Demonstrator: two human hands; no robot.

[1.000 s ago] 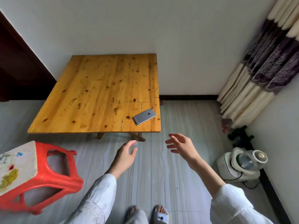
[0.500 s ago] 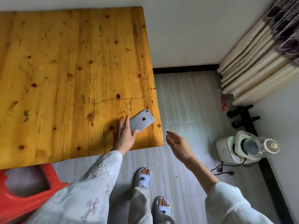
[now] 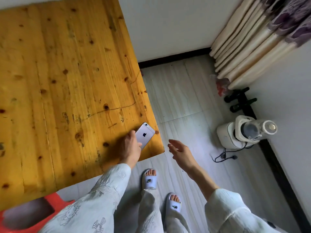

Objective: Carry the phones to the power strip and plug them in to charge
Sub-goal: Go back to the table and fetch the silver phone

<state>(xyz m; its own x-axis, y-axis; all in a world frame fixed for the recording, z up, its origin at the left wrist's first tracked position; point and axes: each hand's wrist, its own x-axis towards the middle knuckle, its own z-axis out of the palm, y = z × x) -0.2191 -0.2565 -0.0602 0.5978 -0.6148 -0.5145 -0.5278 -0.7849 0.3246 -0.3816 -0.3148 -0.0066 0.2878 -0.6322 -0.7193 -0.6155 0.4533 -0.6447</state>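
Note:
One grey phone (image 3: pixel 145 135) lies face down near the front right corner of the wooden table (image 3: pixel 67 81). My left hand (image 3: pixel 130 149) grips its near end, fingers along the left edge and thumb on the right edge. My right hand (image 3: pixel 180 153) hovers open over the floor just right of the table corner, holding nothing. No power strip shows in this view.
A white blender (image 3: pixel 242 133) stands on the floor by the right wall, its black cord (image 3: pixel 223 156) trailing loose. Black objects (image 3: pixel 240 100) and a curtain (image 3: pixel 252 39) fill the far right corner. A red stool (image 3: pixel 33 214) sits under the table's near edge.
I have stepped up to the table. My left hand reached from the air onto the phone and now closes around its near end. My right hand stays open beside the corner.

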